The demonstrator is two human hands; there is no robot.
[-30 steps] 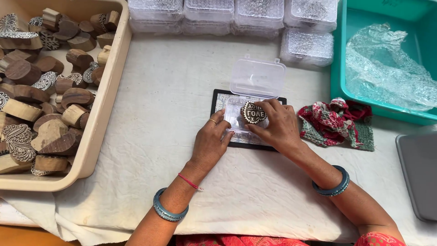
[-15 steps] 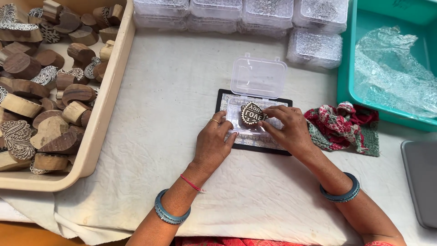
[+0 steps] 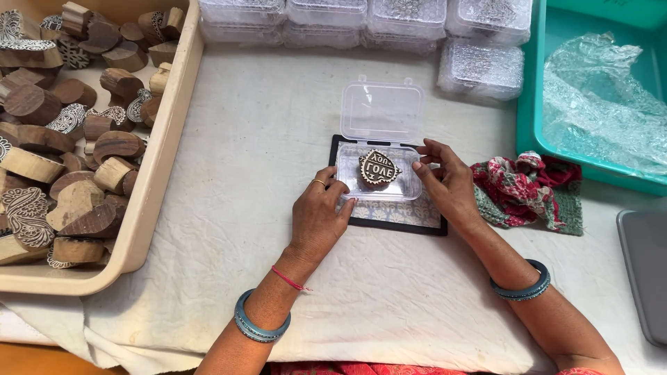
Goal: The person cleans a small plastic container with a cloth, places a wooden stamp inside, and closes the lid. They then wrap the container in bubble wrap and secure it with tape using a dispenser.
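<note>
A small clear plastic box [image 3: 410,186] lies open on a black-framed pad [image 3: 396,214] in the middle of the white cloth, its hinged lid [image 3: 381,111] standing back. Inside the box rests a heart-shaped carved wooden stamp [image 3: 379,169], carved face up. My left hand [image 3: 317,219] rests on the cloth with its fingertips touching the box's left front corner. My right hand [image 3: 448,182] touches the box's right side with spread fingers. Neither hand grips the stamp.
A beige tray [image 3: 156,173] full of several carved wooden blocks stands at the left. Stacked clear lidded boxes [image 3: 479,66] line the back. A teal bin [image 3: 535,90] with crumpled plastic sits at the right, a patterned cloth [image 3: 524,191] beside it, a grey slab [image 3: 643,271] lower right.
My right hand has come off the stamp, which now lies in the box uncovered. Both hands have drawn to the box's sides.
</note>
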